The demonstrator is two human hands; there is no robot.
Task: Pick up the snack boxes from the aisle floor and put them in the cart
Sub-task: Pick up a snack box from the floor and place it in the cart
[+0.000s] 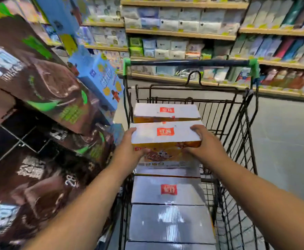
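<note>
Shop shelves [180, 34], black cart [189, 62], white snack box [147, 134], red label [165, 131]

1 white-topped snack box [165, 134] (red label) level over matching boxes [167, 192] in the black wire cart [189, 62]

Glossy cardboard box [165, 134], black wire cart [241, 123]

Bare left hand [127, 150], bare right hand [204, 143], forearms uncovered as far as seen
</note>
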